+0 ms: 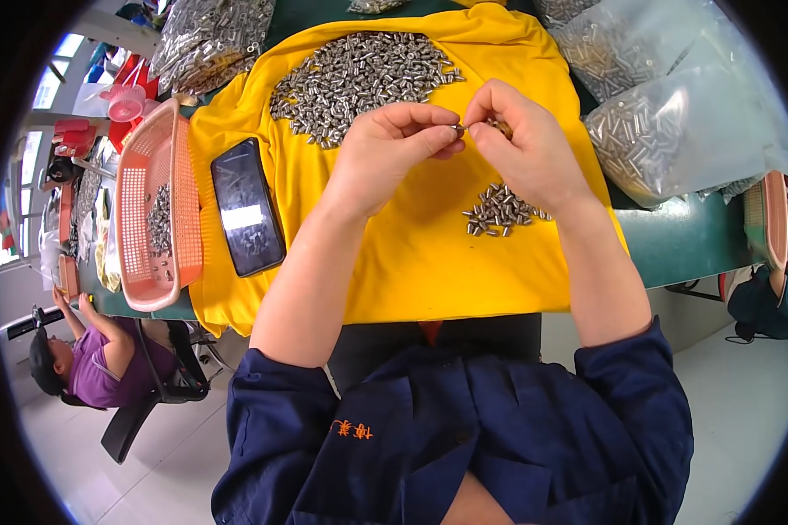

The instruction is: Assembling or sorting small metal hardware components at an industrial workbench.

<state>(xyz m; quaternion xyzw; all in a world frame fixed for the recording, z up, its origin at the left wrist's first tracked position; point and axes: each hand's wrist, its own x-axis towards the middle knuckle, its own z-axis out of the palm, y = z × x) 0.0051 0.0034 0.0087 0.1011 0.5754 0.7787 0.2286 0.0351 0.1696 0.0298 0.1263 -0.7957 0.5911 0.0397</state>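
Over the yellow cloth (411, 254), my two hands meet fingertip to fingertip. My left hand (385, 153) pinches a small metal cylinder (459, 129) between thumb and forefinger. Thumb and forefinger of my right hand (534, 144) close in at the cylinder's other side. Something brownish shows in the curl of its fingers, too small to make out. Beyond my left hand spreads a large heap of short metal cylinders (359, 79). A smaller pile of the same cylinders (502, 210) lies below my right hand, partly behind its wrist.
Left of my left forearm lies a black phone (249, 208), beside a pink plastic basket (131, 254) with some metal pieces inside. Clear bags of metal parts (643, 144) stand at the right on the green table (674, 245). A person in purple (109, 367) sits at far left.
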